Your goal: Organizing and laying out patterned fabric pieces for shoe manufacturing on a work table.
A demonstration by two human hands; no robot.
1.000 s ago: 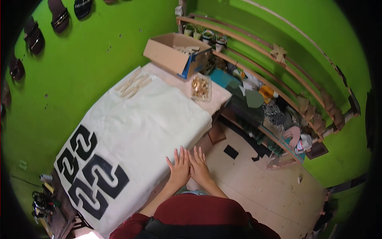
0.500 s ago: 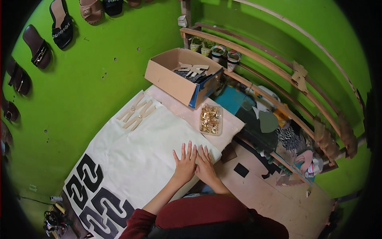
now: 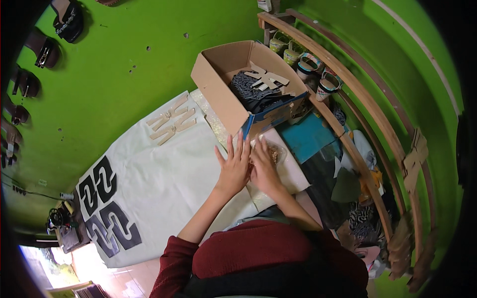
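Note:
My left hand [image 3: 233, 166] has its fingers spread, palm down, over the edge of the white sheet [image 3: 174, 174]. Close against it, my right hand [image 3: 265, 171] stretches its fingers over a clear box of gold-coloured ornaments [image 3: 273, 153], hiding much of it. I see nothing held in either hand. Beige strap cutouts [image 3: 174, 121], two with small ornaments at their middles, lie at the far end of the sheet. Black curved cutouts [image 3: 104, 181] and dark grey ones [image 3: 117, 231] lie at its left.
Beyond my hands stands an open cardboard box [image 3: 223, 99] with dark patterned material and beige cutouts inside. A wooden rack [image 3: 348, 79] holding small baskets [image 3: 328, 84] runs along the right. Sandals [image 3: 68, 22] hang on the green wall. A sewing machine [image 3: 62, 218] is at left.
The view has shifted and turned. Both hands have moved forward together, and my right hand now covers part of the ornament box, which was in full view before.

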